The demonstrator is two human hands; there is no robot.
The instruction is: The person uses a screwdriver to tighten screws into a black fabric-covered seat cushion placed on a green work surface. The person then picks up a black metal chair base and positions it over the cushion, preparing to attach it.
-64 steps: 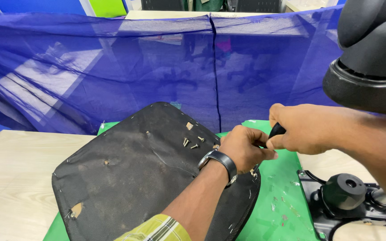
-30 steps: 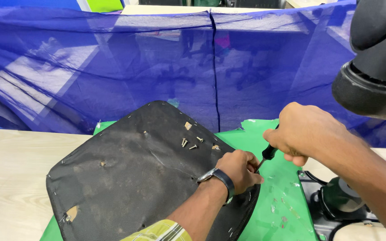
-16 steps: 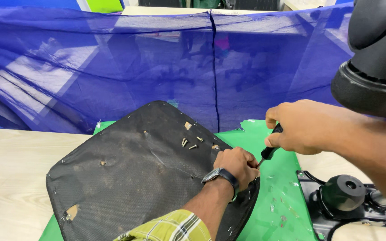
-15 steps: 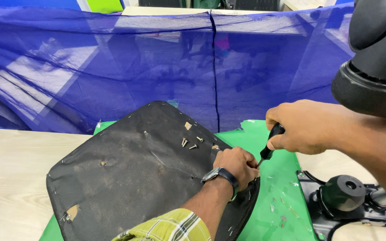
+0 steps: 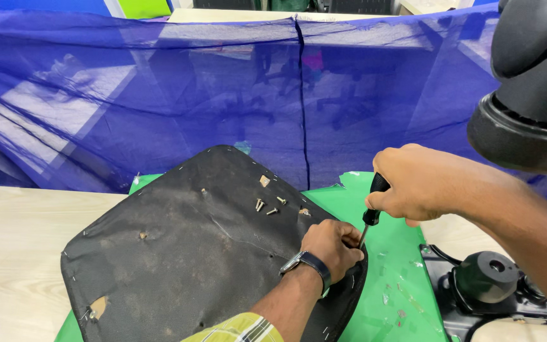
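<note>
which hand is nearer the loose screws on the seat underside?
Left. The left hand rests on the black seat base just below-right of the screws; the right hand grips the screwdriver farther right.

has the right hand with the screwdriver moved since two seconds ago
No. The right hand still grips the screwdriver at the seat pad's right edge.

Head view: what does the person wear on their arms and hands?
Both hands are bare, no gloves. The left hand has a dark-strapped wristwatch, and a yellow-green plaid sleeve shows near the elbow. The right hand and forearm show no sleeve, watch or rings.
</note>
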